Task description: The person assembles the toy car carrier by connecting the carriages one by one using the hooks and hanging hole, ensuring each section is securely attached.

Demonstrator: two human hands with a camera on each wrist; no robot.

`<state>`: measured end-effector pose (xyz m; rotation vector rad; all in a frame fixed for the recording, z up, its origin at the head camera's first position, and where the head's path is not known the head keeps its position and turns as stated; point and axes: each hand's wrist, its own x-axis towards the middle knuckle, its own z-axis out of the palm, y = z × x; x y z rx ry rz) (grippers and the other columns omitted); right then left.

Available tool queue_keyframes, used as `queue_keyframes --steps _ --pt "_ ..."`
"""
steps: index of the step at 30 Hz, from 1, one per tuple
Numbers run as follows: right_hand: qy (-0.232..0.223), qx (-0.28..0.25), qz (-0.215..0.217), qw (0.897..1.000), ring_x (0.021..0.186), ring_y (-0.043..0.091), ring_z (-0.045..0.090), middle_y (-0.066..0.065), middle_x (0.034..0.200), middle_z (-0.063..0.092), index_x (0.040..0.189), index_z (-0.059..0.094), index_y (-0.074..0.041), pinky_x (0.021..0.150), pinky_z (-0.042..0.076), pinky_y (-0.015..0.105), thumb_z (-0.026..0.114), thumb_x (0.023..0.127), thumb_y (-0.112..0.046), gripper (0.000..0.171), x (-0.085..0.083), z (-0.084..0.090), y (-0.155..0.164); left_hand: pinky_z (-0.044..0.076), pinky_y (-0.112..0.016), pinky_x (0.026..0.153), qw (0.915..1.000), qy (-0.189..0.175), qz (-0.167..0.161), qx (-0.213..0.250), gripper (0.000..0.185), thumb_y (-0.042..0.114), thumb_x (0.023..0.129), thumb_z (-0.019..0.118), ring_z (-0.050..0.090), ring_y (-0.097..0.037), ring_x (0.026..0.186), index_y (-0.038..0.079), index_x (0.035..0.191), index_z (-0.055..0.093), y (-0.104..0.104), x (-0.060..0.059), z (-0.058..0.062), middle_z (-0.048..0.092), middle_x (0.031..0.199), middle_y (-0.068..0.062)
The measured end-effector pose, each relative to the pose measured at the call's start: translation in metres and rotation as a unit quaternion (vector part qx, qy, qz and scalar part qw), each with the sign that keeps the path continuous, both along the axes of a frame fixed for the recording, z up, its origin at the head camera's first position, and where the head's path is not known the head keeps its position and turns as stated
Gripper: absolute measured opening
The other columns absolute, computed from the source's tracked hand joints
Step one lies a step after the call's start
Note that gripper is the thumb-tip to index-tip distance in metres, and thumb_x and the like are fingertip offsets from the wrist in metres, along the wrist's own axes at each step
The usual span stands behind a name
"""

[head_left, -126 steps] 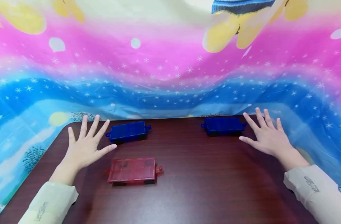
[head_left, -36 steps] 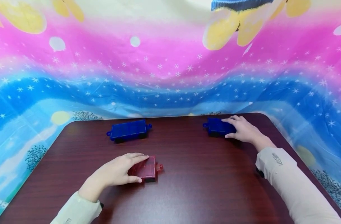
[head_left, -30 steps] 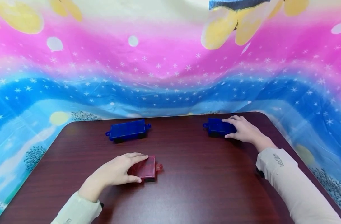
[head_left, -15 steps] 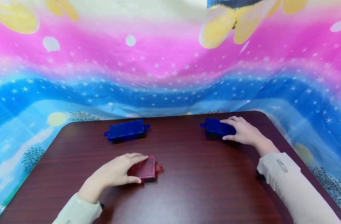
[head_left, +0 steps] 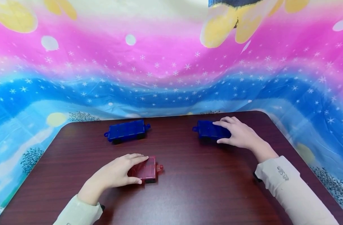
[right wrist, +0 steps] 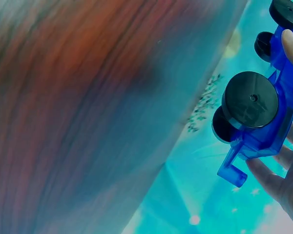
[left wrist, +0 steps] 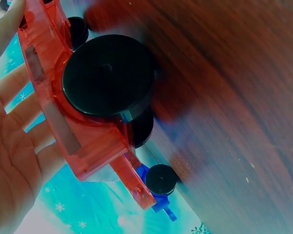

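My left hand (head_left: pixel 113 173) grips a translucent red toy wagon (head_left: pixel 149 168) by its long sides, thumb on the near edge and fingers across the far edge; the hand covers its left half. Seen from below in the left wrist view, the red wagon (left wrist: pixel 95 146) has black wheels and a hitch arm. On the right, my right hand (head_left: pixel 240 132) holds a blue toy wagon (head_left: pixel 206 129) between thumb and fingers, hiding its right end. The right wrist view shows that blue wagon's (right wrist: pixel 283 117) black wheels and angled hitch. A second blue wagon (head_left: pixel 126 130) stands untouched at the back left.
The dark wood tabletop (head_left: pixel 182 187) has rounded back corners. A printed cloth (head_left: pixel 171 75) with snowflakes hangs behind it and along both sides.
Both hands, earlier spread open at the sides, came in and took hold of the red wagon and the right blue wagon. In the last half second the right blue wagon moved left.
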<state>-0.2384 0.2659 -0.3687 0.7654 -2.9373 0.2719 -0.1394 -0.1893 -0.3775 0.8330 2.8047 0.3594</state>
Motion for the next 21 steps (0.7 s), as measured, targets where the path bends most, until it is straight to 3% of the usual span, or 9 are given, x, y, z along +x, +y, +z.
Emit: queue_keyframes --steps 7,14,21 --pt "0.029 0.005 0.021 0.999 0.125 0.033 0.050 0.014 0.136 0.056 0.141 0.057 -0.025 0.087 0.054 0.055 0.082 0.078 -0.047 0.071 0.012 0.003 -0.014 0.049 -0.053 0.104 0.9999 0.007 -0.010 0.000 0.077 0.049 0.081 0.078 0.053 -0.033 0.132 0.018 0.146 0.052 -0.001 -0.001 -0.002 0.055 0.143 -0.012" --pt "0.049 -0.001 0.042 0.998 0.121 0.031 0.052 0.012 0.133 0.058 0.139 0.059 -0.026 0.088 0.054 0.053 0.083 0.076 -0.047 0.071 0.024 0.001 -0.026 0.048 -0.053 0.104 1.0000 -0.001 -0.005 0.001 0.078 0.050 0.081 0.078 0.053 -0.034 0.132 0.018 0.146 0.052 0.001 -0.002 -0.002 0.055 0.144 -0.012" --pt "0.062 -0.002 0.058 0.996 0.118 0.029 0.053 0.010 0.131 0.058 0.138 0.059 -0.028 0.079 0.056 0.052 0.082 0.076 -0.050 0.070 0.035 -0.003 -0.036 0.049 -0.053 0.103 1.0000 -0.005 0.000 0.000 0.078 0.051 0.080 0.078 0.053 -0.034 0.132 0.018 0.146 0.052 0.003 -0.002 -0.001 0.055 0.144 -0.012"
